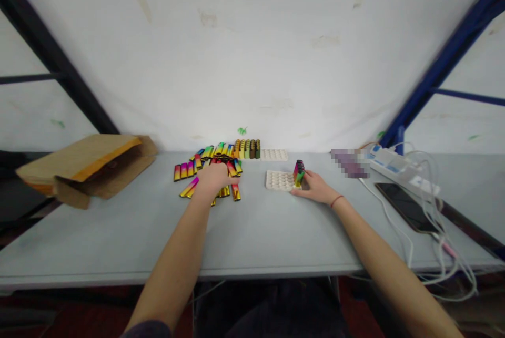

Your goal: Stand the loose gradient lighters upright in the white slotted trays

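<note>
My left hand (215, 176) reaches into a loose heap of shiny, multicoloured tubes (183, 171). Its fingers curl down among them, and whatever they hold is hidden. On the right, my right hand (316, 189) is closed around the right end of a white tray (279, 181) with rows of round hollows. The thumb lies along the tray's front edge, and the fingers are behind it. Several green and pink tubes with dark ends (299, 174) stand upright at that end of the tray, beside the fingers. The tray's other hollows show bare.
By the wall, upright tubes (248, 149) stand in rows beside a second white tray (275, 155). An open cardboard box (90, 164) lies at left. At right are a phone (406, 206), a power strip (406, 172), tangled white cables (437, 222) and a blurred purple object (350, 163).
</note>
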The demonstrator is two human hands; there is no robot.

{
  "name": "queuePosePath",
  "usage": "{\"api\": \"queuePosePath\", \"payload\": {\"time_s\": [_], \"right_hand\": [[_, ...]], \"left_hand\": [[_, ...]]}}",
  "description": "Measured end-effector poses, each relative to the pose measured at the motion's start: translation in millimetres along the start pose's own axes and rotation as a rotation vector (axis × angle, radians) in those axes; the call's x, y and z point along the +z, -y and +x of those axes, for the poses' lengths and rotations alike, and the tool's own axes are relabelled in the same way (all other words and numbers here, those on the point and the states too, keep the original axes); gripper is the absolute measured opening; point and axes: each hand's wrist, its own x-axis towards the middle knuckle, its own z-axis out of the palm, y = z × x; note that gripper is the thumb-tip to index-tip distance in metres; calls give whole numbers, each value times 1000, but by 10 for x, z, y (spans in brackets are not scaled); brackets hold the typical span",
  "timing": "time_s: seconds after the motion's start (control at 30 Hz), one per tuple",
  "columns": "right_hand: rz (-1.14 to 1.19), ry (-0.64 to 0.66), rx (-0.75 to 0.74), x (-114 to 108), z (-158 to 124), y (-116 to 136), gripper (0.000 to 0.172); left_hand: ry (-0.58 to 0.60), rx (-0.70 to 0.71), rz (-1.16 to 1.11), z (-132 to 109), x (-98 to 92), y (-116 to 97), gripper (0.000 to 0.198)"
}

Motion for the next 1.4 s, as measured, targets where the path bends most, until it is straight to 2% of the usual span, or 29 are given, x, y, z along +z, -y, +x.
{"api": "queuePosePath", "payload": {"time_s": [0.13, 0.33, 0.47, 0.57, 0.7, 0.83, 0.93, 1.0, 1.17, 1.23, 1.33, 1.4], "right_hand": [[-19, 26, -3, -10, 2, -2, 58], [-27, 41, 7, -13, 1, 3, 62], [-20, 16, 7, -2, -2, -2, 57], [-24, 18, 6, -5, -4, 1, 54], [-16, 24, -4, -15, -2, 11, 54], [-13, 10, 4, -13, 1, 17, 55], [-24, 19, 10, -14, 1, 20, 56], [-22, 27, 6, -18, 1, 19, 55], [-22, 16, -6, -14, 3, 2, 55], [-22, 14, -7, -4, 4, -9, 56], [-11, 1, -11, 8, 1, -18, 55], [-7, -2, -12, 11, 1, -17, 55]], "left_hand": [[33, 23, 3, 13, 54, -47, 50], [88, 96, -39, -90, 134, -257, 24], [25, 228, -346, -86, 235, -288, 35], [74, 366, -575, -17, 278, -277, 37], [93, 465, -989, 102, 357, -367, 24], [238, 335, -1454, 166, 522, -567, 21], [288, 271, -1636, 164, 622, -674, 18], [277, 280, -1689, 149, 659, -715, 14], [191, 254, -1743, 94, 728, -810, 38], [177, 242, -1783, 69, 753, -850, 37], [242, 203, -1862, 36, 762, -888, 28], [303, 145, -1919, 19, 751, -897, 30]]}}
